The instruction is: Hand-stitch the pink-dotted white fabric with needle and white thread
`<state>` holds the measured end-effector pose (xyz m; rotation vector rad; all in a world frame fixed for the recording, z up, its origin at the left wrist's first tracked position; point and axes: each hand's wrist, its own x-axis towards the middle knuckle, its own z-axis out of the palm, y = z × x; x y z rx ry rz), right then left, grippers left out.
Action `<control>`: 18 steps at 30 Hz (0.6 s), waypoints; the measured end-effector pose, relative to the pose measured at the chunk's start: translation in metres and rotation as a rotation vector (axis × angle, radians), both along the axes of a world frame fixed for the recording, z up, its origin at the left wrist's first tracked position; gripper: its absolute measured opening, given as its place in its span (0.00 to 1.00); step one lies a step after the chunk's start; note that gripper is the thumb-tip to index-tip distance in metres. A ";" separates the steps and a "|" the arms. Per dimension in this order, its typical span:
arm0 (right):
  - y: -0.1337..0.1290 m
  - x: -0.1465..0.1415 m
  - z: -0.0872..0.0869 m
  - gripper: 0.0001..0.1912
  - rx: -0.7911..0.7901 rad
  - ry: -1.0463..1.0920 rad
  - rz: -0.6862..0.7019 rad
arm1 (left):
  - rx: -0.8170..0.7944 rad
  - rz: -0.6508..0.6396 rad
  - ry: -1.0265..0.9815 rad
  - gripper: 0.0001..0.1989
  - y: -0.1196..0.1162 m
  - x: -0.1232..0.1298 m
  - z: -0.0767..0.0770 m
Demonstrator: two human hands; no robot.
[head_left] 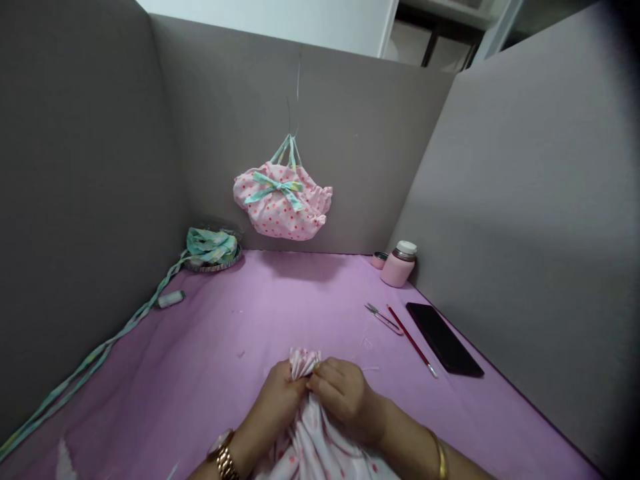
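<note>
At the near middle of the table, both hands grip a gathered piece of white fabric with pink dots [313, 437]. My left hand [281, 395] is closed around the bunched cloth from the left, a watch on its wrist. From the right, my right hand [345, 393] pinches the same gathers, its fingers against the left thumb. A ruffled end of the cloth sticks up above the fingers, and the rest spreads down toward me. Whether a needle sits between the fingertips I cannot make out. Loose thread [369, 368] lies just beyond the right hand.
A dotted pouch with a green bow [283, 203] hangs at the back panel. Green fabric strips [213, 245] lie in a tray at left, near a thread spool [171, 299]. Thread snips [384, 319], a red pencil [413, 341], a black phone [444, 339] and a pink jar [399, 267] are at right.
</note>
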<state>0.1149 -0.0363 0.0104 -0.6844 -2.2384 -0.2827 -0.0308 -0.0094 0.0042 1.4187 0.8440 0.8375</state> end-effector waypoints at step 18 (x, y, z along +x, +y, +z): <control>0.004 -0.002 0.000 0.09 -0.670 0.432 -0.190 | -0.091 0.096 0.085 0.05 0.002 -0.002 -0.002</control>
